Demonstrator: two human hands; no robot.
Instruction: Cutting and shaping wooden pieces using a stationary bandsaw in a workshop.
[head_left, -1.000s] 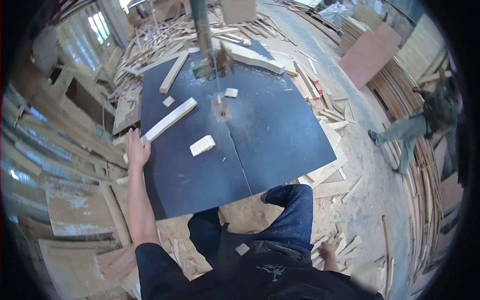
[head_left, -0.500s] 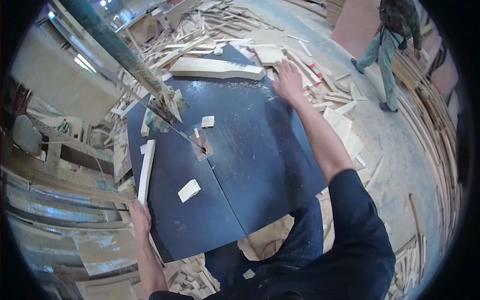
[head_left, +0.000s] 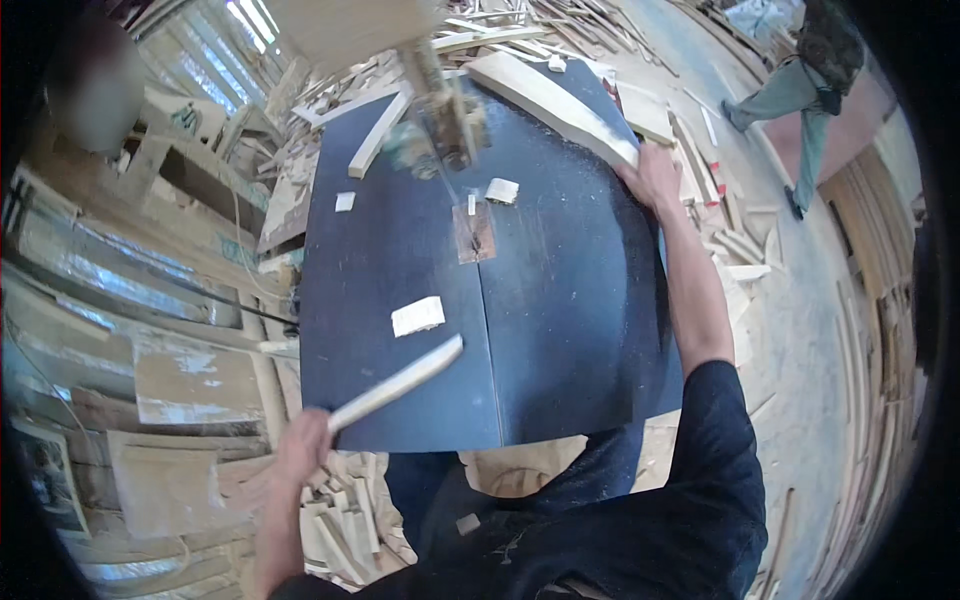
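Observation:
My left hand is closed round one end of a narrow, pale wooden strip, which slants over the near left edge of the dark band saw table. At the far right of the table my right hand grips the near end of a thick, curved wooden piece; its fingertips are partly hidden. Between my hands the thin saw blade runs down from the dusty blade guide to a brownish insert plate in the tabletop.
Small wood offcuts lie on the table, with another strip at its far left. Scrap wood is piled below and beyond the table. A person is on the floor at the far right, near stacked boards.
My left hand has lifted the strip from the table's left side and swung it inward over the near edge. My right hand has closed on the curved piece's end. The view has turned.

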